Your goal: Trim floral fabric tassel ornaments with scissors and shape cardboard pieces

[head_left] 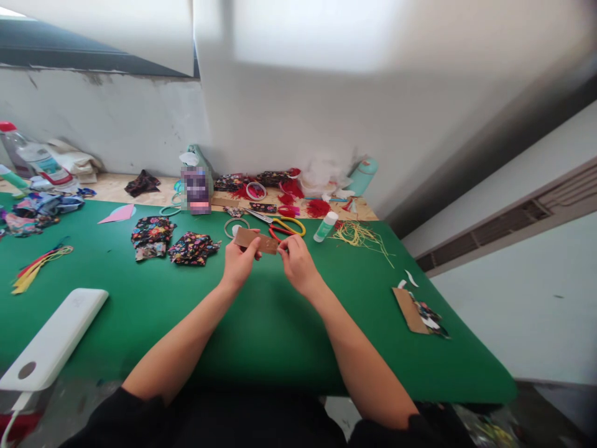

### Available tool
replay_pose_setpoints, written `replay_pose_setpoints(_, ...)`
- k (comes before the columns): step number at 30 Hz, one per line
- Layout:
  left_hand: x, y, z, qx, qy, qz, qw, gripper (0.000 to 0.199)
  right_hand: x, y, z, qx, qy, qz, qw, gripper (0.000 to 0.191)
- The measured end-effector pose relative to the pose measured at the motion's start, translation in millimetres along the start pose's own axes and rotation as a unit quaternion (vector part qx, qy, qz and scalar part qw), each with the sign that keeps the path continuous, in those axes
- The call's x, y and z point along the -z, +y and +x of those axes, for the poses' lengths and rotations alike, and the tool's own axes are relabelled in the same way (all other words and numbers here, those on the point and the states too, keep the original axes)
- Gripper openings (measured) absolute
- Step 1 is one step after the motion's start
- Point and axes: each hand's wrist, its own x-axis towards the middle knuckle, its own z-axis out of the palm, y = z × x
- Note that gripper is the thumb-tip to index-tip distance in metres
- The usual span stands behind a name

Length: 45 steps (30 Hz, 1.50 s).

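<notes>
A small brown cardboard strip is held up over the green tabletop between both hands. My left hand is closed round its left end, thumb on the near face. At the right end, the fingers of my right hand pinch together at the strip's edge. Just behind lie scissors with red and yellow handles, blades pointing left. A pale ring rests behind my left hand. Right of the scissors stands a glue stick with a white cap, slightly tilted in view.
Folded floral cloth pieces lie at left, near a pink paper piece. A white power bank with a cable sits front left. Yellow cords and a cardboard piece with scraps are at right. A bottle stands back left.
</notes>
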Motion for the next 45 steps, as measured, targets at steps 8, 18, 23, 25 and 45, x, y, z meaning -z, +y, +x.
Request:
replay_pose_setpoints(8, 2.3, 7, 3, 0.068, 0.006, -0.103, 0.992, 0.046, 12, -10, 3, -0.023, 0.044, 0.030, 0.998, 0.012)
replay_pose_setpoints(18, 0.7, 1, 0, 0.065, -0.030, -0.074, 0.995, 0.042, 11, -13, 2, 0.009, 0.042, 0.022, 0.999, 0.013)
replay_pose_setpoints(23, 0.6, 0, -2, 0.029, -0.051, -0.016, 0.998, 0.036, 12, -13, 0, 0.064, 0.038, -0.024, 0.997, 0.014)
replay_pose_setpoints(25, 0.7, 1, -2, 0.022, -0.055, 0.003, 0.998, 0.034, 13, -12, 0, 0.083, 0.024, -0.027, 0.996, 0.015)
replay_pose_setpoints(45, 1.6, -3, 0, 0.063, -0.067, -0.007, 0.996, 0.032, -7, 1, -1, 0.144, 0.002, -0.161, 0.976, 0.024)
